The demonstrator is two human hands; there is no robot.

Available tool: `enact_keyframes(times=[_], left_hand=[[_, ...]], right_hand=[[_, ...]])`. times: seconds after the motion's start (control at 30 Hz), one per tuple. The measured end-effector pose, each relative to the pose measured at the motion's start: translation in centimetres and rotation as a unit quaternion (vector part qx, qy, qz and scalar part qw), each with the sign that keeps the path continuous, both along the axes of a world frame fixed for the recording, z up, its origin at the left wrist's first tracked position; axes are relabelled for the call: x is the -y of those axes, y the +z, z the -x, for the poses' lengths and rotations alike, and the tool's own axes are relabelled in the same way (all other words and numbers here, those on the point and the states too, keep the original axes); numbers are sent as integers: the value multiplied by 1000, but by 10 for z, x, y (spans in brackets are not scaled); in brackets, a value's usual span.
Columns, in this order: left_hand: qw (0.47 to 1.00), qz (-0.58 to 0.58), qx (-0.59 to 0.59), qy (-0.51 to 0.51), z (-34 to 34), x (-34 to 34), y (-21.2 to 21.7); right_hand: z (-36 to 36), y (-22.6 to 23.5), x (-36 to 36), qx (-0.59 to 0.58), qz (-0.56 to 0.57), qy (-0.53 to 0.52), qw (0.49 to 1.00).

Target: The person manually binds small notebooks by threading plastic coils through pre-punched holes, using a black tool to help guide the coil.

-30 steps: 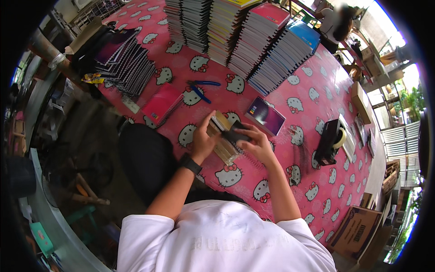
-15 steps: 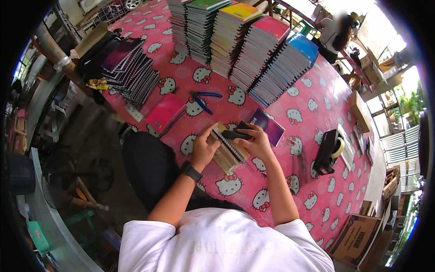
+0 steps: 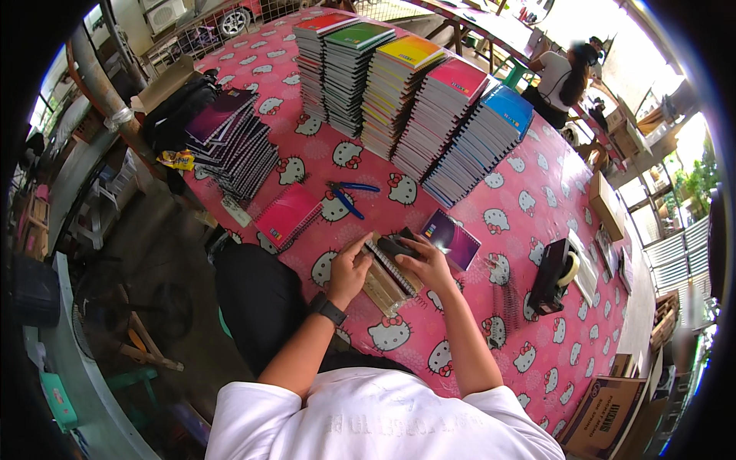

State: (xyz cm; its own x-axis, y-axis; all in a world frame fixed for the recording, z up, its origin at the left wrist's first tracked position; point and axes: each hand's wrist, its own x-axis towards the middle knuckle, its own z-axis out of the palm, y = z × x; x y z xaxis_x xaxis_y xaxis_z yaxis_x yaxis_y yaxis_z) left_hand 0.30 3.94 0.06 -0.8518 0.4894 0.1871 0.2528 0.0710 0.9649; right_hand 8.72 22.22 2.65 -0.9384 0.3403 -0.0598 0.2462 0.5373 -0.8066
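Observation:
In front of me on the pink table lies a tan, board-like holder point(image 3: 381, 291) with a clear-wrapped edge. Along it runs a row of spiral binding point(image 3: 391, 267). My left hand point(image 3: 350, 274) grips the holder's left side, thumb and fingers closed on it. A dark, flat block point(image 3: 392, 246) is under the closed fingers of my right hand point(image 3: 426, 264), against the right side of the binding; whether it is a notebook or a tool I cannot tell. Just beyond my right hand is a purple spiral notebook point(image 3: 454, 239).
Blue-handled pliers point(image 3: 351, 197) and a pink notebook point(image 3: 287, 215) lie ahead to the left. Tall stacks of coloured notebooks point(image 3: 452, 103) stand at the back; dark notebooks point(image 3: 238, 146) are piled far left. Loose wire coils point(image 3: 507, 307) and a tape dispenser point(image 3: 555, 276) sit to the right.
The whole view has shifted, so the table things appear a little lower. My right hand and the dark block now lie flatter beside the binding; my left hand keeps its grip.

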Motion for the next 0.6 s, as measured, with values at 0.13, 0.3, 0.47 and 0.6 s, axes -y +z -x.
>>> enact_keyframes(times=[0.13, 0.3, 0.47, 0.6], left_hand=[[990, 12, -139, -28, 4, 1, 26], [991, -7, -85, -99, -4, 4, 72], [992, -63, -36, -101, -8, 3, 98], [988, -101, 17, -114, -7, 8, 108]], right_hand=[[-15, 31, 26, -110, -62, -4, 992], [-28, 63, 60, -196, 45, -67, 977], [-31, 76, 67, -285, -20, -80, 955], [-30, 97, 74, -309, 4, -88, 947]])
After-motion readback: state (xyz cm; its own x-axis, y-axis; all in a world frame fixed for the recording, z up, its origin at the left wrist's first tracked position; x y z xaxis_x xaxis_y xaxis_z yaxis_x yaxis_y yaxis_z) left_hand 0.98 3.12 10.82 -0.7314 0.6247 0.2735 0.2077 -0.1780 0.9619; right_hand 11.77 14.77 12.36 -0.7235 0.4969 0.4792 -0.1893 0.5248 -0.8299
